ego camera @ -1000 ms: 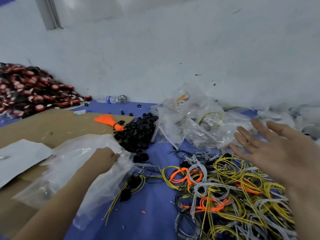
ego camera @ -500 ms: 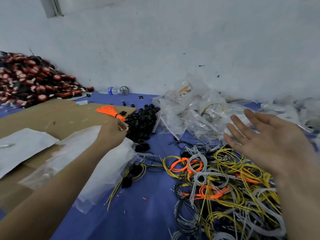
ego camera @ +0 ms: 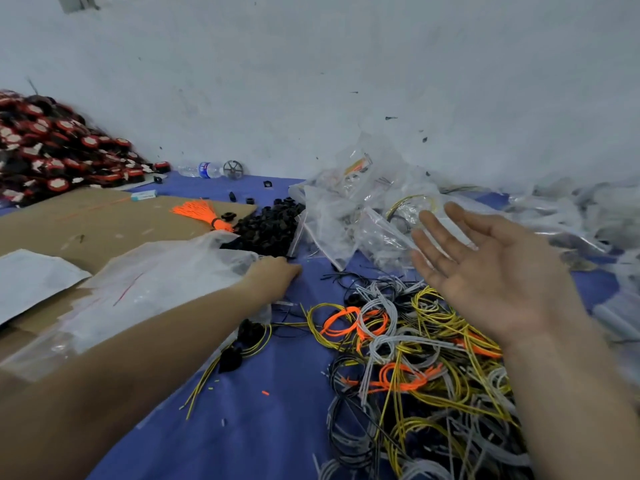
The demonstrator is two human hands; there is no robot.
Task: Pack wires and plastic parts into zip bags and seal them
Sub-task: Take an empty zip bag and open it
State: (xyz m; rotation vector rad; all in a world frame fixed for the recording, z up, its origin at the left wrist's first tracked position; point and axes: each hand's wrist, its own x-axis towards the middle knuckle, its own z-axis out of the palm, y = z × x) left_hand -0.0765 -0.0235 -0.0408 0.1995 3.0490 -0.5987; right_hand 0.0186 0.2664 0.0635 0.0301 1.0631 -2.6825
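Head view: wire tangle [ego camera: 415,358], likely light, springy, snag-prone, best taken by one loop; right hand [ego camera: 495,271] above it, splayed, empty; left hand [ego camera: 273,275] to its left, grip cannot be told.

The left hand [ego camera: 273,276] lies stretched forward, knuckles up, while the right hand [ego camera: 495,275] hovers raised, palm showing, fingers spread.

Single head-worn wide-angle view, aimed forward and down across the blue-covered surface [ego camera: 249,427] to the white wall [ego camera: 311,81] at the far side. Range is close: both forearms enter from the near edge, with the left hand [ego camera: 273,275] centre-left and the right hand [ego camera: 491,271] on the right. A wire tangle [ego camera: 415,375] fills the near right.
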